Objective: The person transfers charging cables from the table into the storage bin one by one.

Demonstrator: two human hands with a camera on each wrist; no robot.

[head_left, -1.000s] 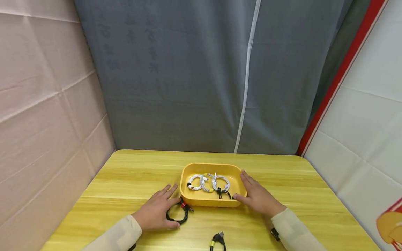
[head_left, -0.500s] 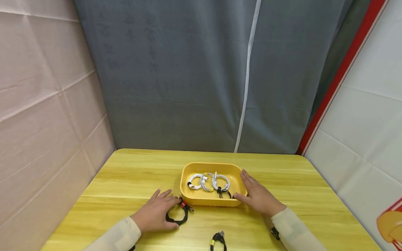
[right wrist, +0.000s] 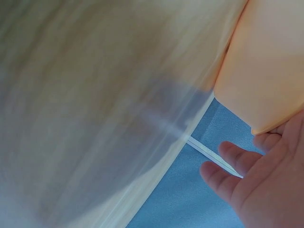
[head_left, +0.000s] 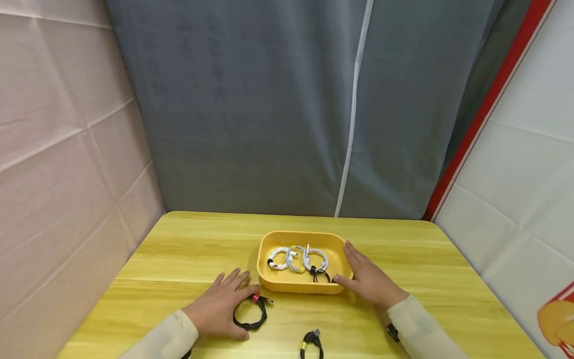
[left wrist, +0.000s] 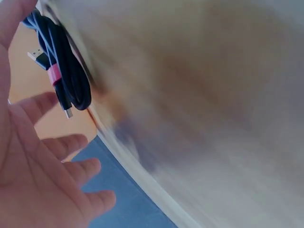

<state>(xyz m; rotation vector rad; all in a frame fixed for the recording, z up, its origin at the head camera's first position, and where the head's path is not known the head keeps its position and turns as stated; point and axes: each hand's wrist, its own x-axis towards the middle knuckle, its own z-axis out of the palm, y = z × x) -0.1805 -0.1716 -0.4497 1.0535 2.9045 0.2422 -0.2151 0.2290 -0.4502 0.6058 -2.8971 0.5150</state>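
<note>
In the head view my left hand (head_left: 219, 306) lies at a coiled black cable (head_left: 252, 325) with a red tie, thumb and index finger spread on its left side. The left wrist view shows this left hand (left wrist: 38, 152) with its fingers apart, the cable (left wrist: 71, 71) beyond the index finger. A yellow tray (head_left: 296, 287) stands upright just behind the cable. My right hand (head_left: 369, 281) rests against the tray's right end, thumb at the near corner, fingers extended along the side. White coiled cables (head_left: 279, 259) and a small black cable (head_left: 322, 275) lie inside the tray.
Another black cable (head_left: 312, 340) with a yellow tie lies near the front, partly cut off by the frame. The wooden table (head_left: 188, 249) meets a grey curtain (head_left: 251, 124) at the back. Cloth walls stand on both sides.
The black cable with the red tie has shifted slightly toward me and left, away from the tray. My left hand has moved with it. My right hand stays at the tray.
</note>
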